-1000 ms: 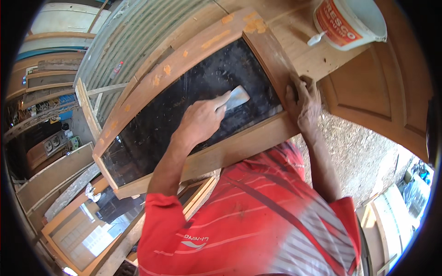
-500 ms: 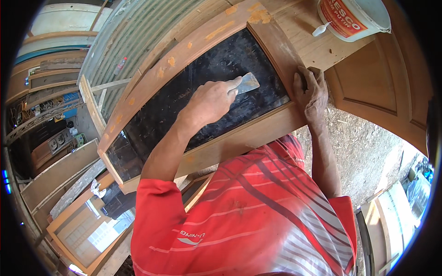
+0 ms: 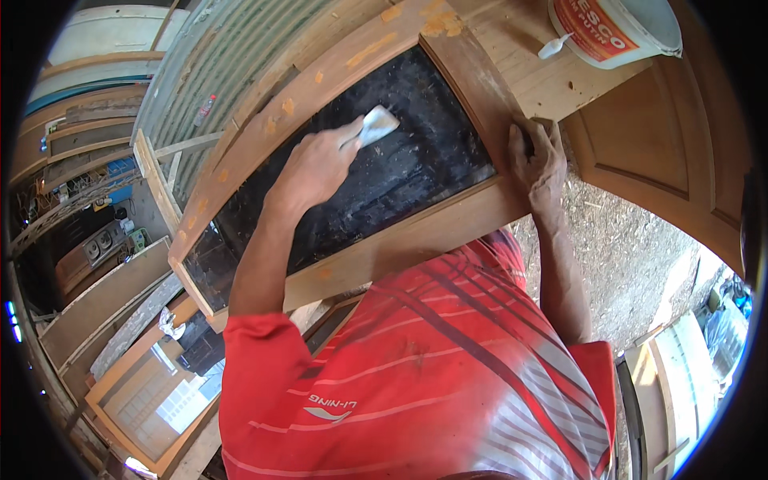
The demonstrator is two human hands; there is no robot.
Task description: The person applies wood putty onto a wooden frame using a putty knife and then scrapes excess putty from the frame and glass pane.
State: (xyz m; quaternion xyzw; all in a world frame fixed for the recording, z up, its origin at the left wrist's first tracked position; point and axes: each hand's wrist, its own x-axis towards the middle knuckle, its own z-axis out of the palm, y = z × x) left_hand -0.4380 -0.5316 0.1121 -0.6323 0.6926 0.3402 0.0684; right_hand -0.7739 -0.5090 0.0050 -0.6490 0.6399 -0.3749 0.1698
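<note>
My left hand point(image 3: 314, 166) grips a flat putty scraper point(image 3: 379, 126), its blade slightly blurred over a dark panel point(image 3: 400, 180). Whether the blade touches the panel I cannot tell. Around that panel runs an arched wooden frame point(image 3: 468, 76) with orange filler patches along its curved far rail. At the frame's right corner my right hand point(image 3: 544, 166) is closed over the edge, thumb and fingers curled on the wood. The panel surface shows pale smears and specks.
A white bucket point(image 3: 652, 36) with a red label stands at the far right on a wooden surface, a white spoon-like tool point(image 3: 554, 46) beside it. A panelled wooden door point(image 3: 640, 132) lies to the right. Corrugated sheeting point(image 3: 204, 76) and stacked boards point(image 3: 108, 292) line the left.
My left hand has moved left and slightly away from me across the dark panel, carrying the scraper. My right hand stays on the frame's corner.
</note>
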